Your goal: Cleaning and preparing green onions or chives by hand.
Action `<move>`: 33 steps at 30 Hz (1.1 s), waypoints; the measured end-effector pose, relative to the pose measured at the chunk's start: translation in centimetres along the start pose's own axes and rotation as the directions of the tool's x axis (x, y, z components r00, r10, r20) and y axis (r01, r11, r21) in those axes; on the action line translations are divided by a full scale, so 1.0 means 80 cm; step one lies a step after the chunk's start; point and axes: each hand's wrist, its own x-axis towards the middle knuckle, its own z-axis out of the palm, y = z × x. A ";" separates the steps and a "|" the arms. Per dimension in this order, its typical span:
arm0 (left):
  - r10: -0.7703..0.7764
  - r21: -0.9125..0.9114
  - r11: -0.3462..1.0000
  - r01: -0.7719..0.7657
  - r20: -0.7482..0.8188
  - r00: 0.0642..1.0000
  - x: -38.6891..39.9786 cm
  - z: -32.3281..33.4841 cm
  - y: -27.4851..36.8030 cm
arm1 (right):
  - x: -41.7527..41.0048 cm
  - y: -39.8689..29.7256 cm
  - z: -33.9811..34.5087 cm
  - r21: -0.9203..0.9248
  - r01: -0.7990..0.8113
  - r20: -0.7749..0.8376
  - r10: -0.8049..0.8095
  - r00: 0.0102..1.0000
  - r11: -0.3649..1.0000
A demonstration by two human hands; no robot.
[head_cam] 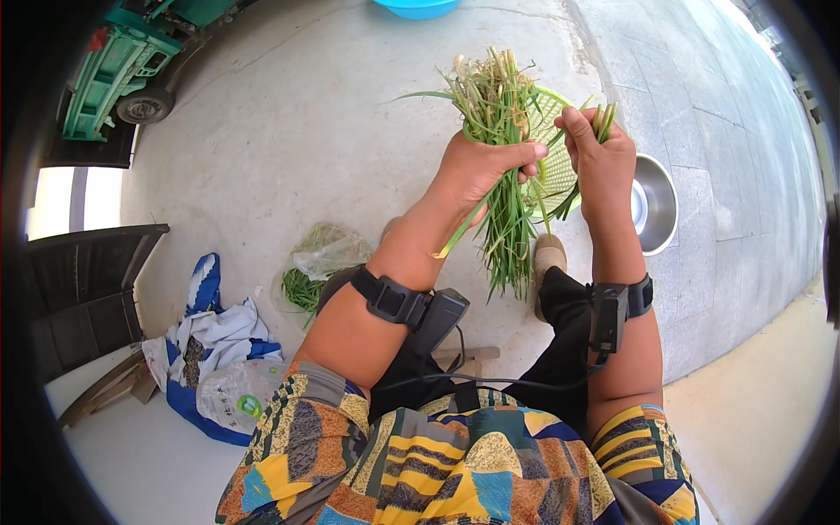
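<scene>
My left hand point(476, 167) grips a thick bunch of leafy greens that look like garlic chives point(502, 125). Their pale, dry root ends point away from me, and the green leaves hang down toward my feet. In my right hand point(600, 154) is a small cluster of green stems point(605, 121), pinched between thumb and fingers, its cut-looking ends upward and darker leaves trailing below. Both hands are over a light-green plastic mesh basket point(554, 125), which they partly hide. What lies inside the basket is mostly covered.
Right of the basket stands a steel basin point(663, 203) with a white bowl in it. A clear plastic bag of greens point(305, 289) lies by my left leg. Farther left are blue-and-white sacks point(216, 348), a dark panel point(92, 289) and a green vehicle point(118, 79). A blue basin point(419, 8) sits ahead.
</scene>
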 end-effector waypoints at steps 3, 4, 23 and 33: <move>-0.016 0.019 1.000 0.016 0.017 1.000 0.001 0.001 0.002 | 0.004 0.012 -0.004 -0.250 0.241 -0.013 -0.252 0.968 0.938; -0.025 0.016 1.000 0.024 0.022 0.999 0.001 0.002 0.002 | 0.005 0.011 -0.005 -0.250 0.241 -0.013 -0.252 0.968 0.938; 0.020 -0.051 0.998 -0.024 -0.068 0.997 0.000 0.005 0.006 | -0.006 0.003 0.006 0.036 0.013 0.200 -0.020 0.980 0.999; -0.013 -0.008 1.000 0.013 -0.039 0.999 0.000 0.010 0.005 | 0.005 -0.010 -0.012 0.017 -0.101 -0.030 0.101 0.994 0.995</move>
